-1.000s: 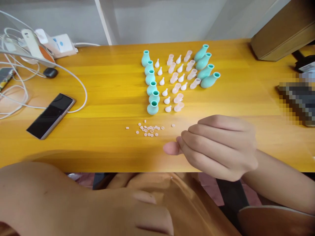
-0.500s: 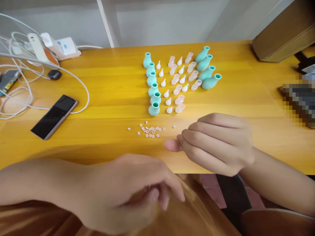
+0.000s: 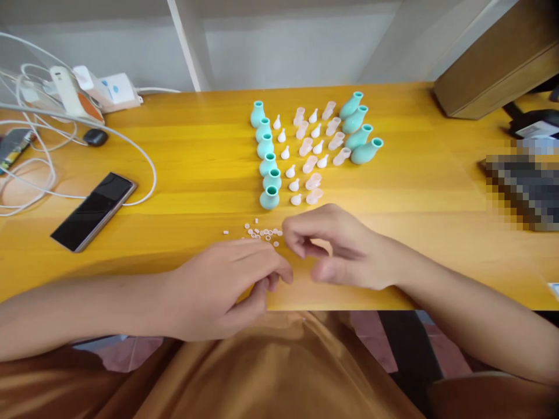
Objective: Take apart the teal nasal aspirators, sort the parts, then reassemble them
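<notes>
At the far left of the yellow wooden table (image 3: 183, 174), white cables (image 3: 43, 169) loop beside a dark phone (image 3: 94, 210) lying face up. The left hand (image 3: 222, 291) sits at the near edge, fingers curled toward the thumb; whether it holds anything cannot be told. Just beyond it lie small pale rings (image 3: 262, 233). The right hand (image 3: 336, 247) hovers beside them, loosely curled, pinching nothing visible. Farther back stand rows of teal bottles (image 3: 266, 157) and translucent caps (image 3: 312, 151). A brown box (image 3: 493, 70) sits by the pale wall.
</notes>
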Demonstrator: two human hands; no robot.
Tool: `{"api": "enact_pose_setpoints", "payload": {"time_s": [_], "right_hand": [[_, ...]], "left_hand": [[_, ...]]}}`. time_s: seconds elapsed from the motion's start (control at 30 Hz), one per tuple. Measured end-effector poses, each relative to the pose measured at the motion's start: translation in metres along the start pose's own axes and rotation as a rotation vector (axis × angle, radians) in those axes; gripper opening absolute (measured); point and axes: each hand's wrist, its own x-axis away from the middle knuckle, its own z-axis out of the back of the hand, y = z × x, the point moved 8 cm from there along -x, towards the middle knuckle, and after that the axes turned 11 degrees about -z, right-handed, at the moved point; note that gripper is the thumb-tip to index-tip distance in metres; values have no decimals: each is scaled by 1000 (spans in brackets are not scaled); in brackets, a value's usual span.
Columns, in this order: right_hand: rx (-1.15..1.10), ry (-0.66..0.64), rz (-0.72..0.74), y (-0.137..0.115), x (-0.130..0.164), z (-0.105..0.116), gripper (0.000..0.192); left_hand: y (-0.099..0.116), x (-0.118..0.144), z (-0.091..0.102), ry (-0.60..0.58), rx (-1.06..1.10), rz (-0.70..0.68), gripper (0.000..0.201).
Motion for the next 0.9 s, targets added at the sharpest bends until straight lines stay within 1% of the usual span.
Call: {"api": "enact_pose_setpoints", "payload": {"time_s": [0.03, 0.1, 0.17, 0.23, 0.37, 0.43, 0.5, 0.6, 0.67, 0.7, 0.73, 0.8, 0.9], "right_hand": [[-53, -73, -32, 3, -2, -7, 65], [-129, -123, -63, 7, -4, -14, 62], [-180, -119, -67, 10, -5, -20, 59], [-220, -115, -71, 13, -6, -26, 59], [-281, -79, -95, 16, -6, -30, 61], [-274, -104, -115, 16, -6, -29, 61], [-238, -195, -138, 17, -5, -29, 55], [-205, -381, -149, 17, 0, -31, 43], [-222, -453, -135, 17, 3, -32, 39], [-227, -446, -124, 17, 3, -32, 40], [-221, -410, -114, 17, 2, -32, 41], [-185, -289, -96, 16, 0, -30, 46], [-168, -96, -70, 13, -3, -26, 47]], "left_hand": [[-1, 0, -1, -9, -31, -24, 24], [-1, 0, -4, -29, -94, -88, 25], [-1, 2, -7, -30, -153, -141, 20], [-3, 4, -10, -40, -192, -156, 14], [-3, 5, -14, -56, -218, -173, 17], [-2, 4, -13, -49, -206, -178, 17], [-1, 3, -11, -45, -200, -178, 17], [2, 3, -9, -35, -227, -208, 21], [5, 4, -9, -41, -248, -237, 21], [5, 5, -11, -55, -260, -240, 19], [4, 5, -12, -68, -275, -235, 16], [1, 6, -14, -77, -296, -209, 12], [-1, 5, -16, -73, -297, -199, 17]]}}
